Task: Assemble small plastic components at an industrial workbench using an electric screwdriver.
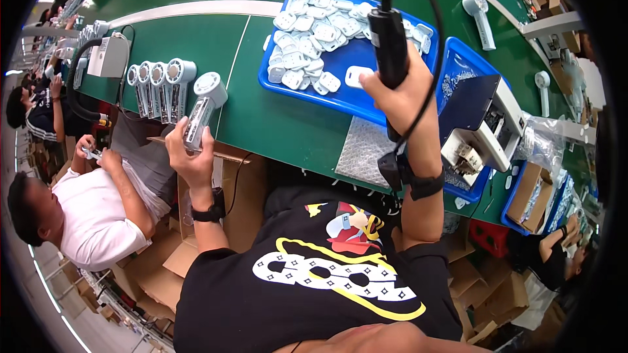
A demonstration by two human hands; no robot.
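Observation:
My left hand (191, 160) grips the lower end of a white handheld fan (208, 95), which stands tilted with its round head up. Its handle is uncovered, and the parts inside show. In my right hand (411, 95) is a black electric screwdriver (388, 42), held upright with its cable looping from the top. That hand is over the right part of a blue tray (327, 106) heaped with white plastic covers (304, 36). One white cover (356, 76) sits right by my right thumb; I cannot tell whether they touch. The screwdriver's tip is hidden.
Several similar fans (160, 88) stand in a row at left. A screw feeder (481, 124) and a blue tray of screws (453, 68) are at right. Bubble wrap (366, 150) lies at the near table edge. A co-worker in a white shirt (101, 216) sits at left.

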